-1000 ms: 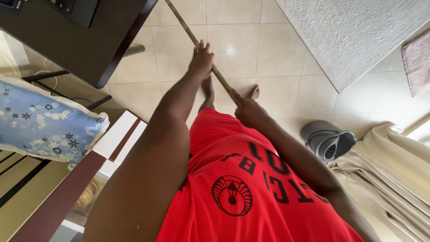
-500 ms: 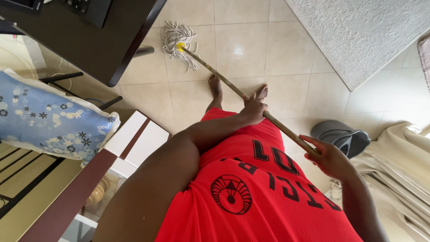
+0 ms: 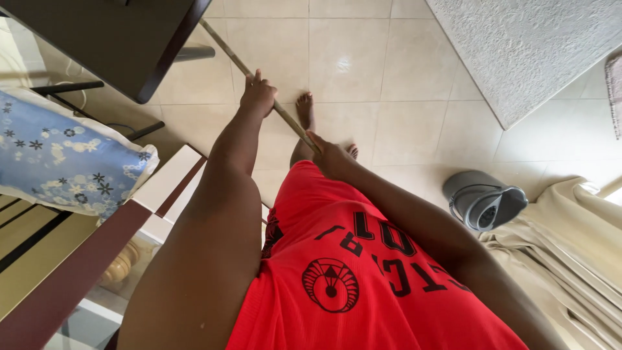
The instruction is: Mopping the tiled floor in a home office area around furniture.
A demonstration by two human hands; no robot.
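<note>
A long wooden mop handle [image 3: 285,115] is held in both hands and runs diagonally from lower right to upper left over the tiled floor [image 3: 402,91]. The left hand [image 3: 258,94] is closed around the handle approx. midway along its visible length, arm extended fwd. The right hand [image 3: 329,155] is closed on the near end of the handle, just above the hem of the red shirt [image 3: 363,279], with one finger laid along the shaft. The far end of the handle passes under the edge of the dark table [image 3: 116,39] at upper left; the mop head is not visible.

Two bare feet are seen on the tiles: one foot [image 3: 304,107] just beside the handle, between the two hands; the other foot [image 3: 352,150] partly hidden behind the right hand.

Surroundings:
- Grey bucket [image 3: 483,199] on the floor at right, near the right forearm, well apart from the handle.
- Cream curtain fabric [image 3: 570,246] bunched beside the bucket, lower right.
- Grey textured rug [image 3: 531,45] at upper right, clear of the handle.
- Blue floral cushion [image 3: 65,159] at left, on a chair w/ dark frame.
- White and brown edged furniture surface [image 3: 165,188] at lower left, just beside the left arm.
</note>
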